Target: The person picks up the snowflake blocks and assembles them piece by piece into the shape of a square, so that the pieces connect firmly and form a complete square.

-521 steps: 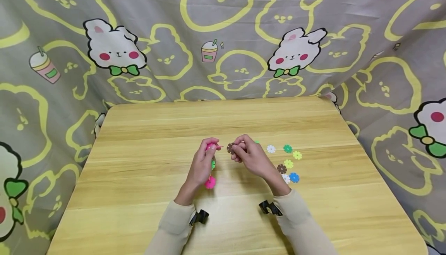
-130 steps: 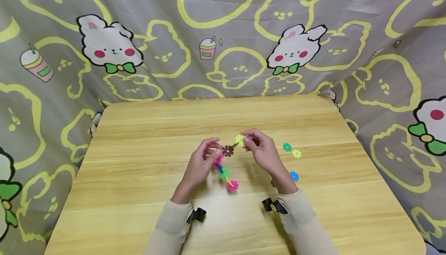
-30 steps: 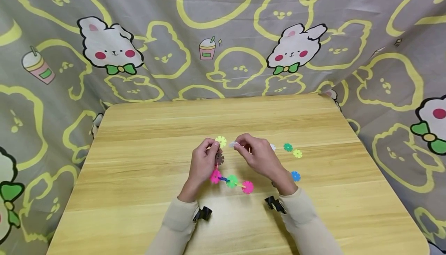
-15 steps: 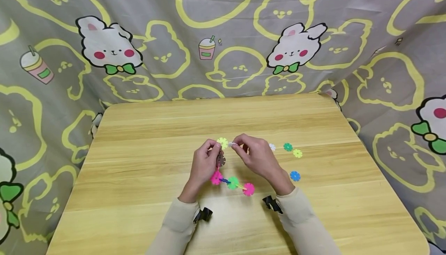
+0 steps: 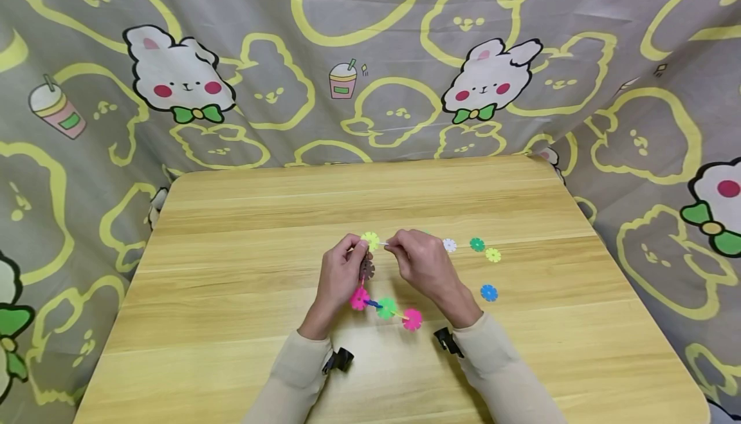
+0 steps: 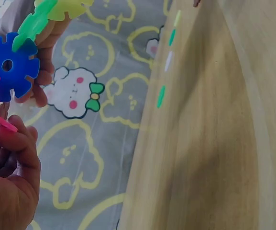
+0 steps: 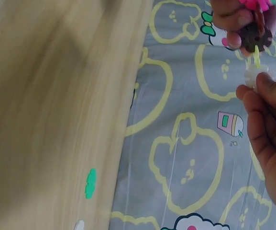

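My left hand (image 5: 340, 269) holds a chain of plastic snowflake discs, its thumb and fingers pinching near the yellow disc (image 5: 370, 240) at the top. Below it hang a brown disc (image 5: 368, 271), a pink disc (image 5: 359, 299), a dark blue disc (image 6: 8, 67), a green disc (image 5: 386, 308), a thin yellow one seen edge-on, and another pink disc (image 5: 412, 320) at the end. With thumb and fingertips my right hand (image 5: 425, 266) pinches a white disc (image 7: 250, 76), edge-on in the head view and right at the yellow disc's rim.
Loose on the wooden table (image 5: 231, 250), right of my hands, lie a white disc (image 5: 449, 245), a green disc (image 5: 477, 244), a yellow disc (image 5: 493, 255) and a blue disc (image 5: 489, 293). Another green disc (image 7: 90, 183) is mostly hidden behind my right hand in the head view. Patterned cloth (image 5: 393, 115) surrounds the table.
Brown and yellow discs have joined the chain since the oldest frame. Over the last second my right hand has brought the white disc left to the yellow one and turned its wrist.
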